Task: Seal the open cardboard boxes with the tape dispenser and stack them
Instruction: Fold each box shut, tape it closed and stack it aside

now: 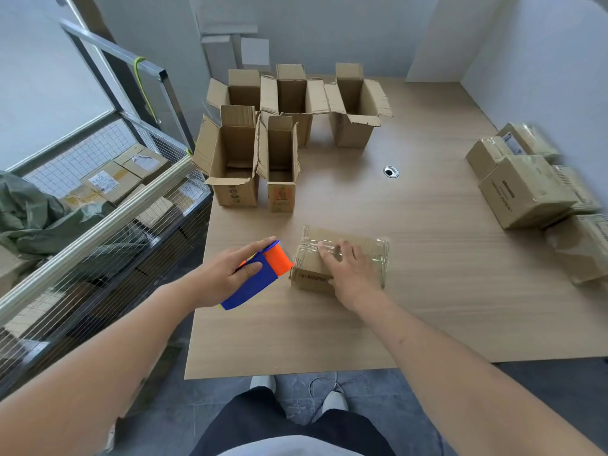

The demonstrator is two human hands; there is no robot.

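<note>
A small closed cardboard box [368,248] with clear tape across its top lies on the wooden table [411,307] in front of me. My right hand [348,274] rests flat on top of it, fingers spread. My left hand [227,274] grips a blue and orange tape dispenser [263,274] just left of the box, its orange end close to the box's left side. Several open cardboard boxes [233,159] stand upright at the table's far left, flaps raised.
Several sealed boxes [523,189] are piled at the table's right edge. A cable hole [391,171] sits mid-table. A wire cage cart [98,205] with parcels stands left of the table. Walls close off the back and right.
</note>
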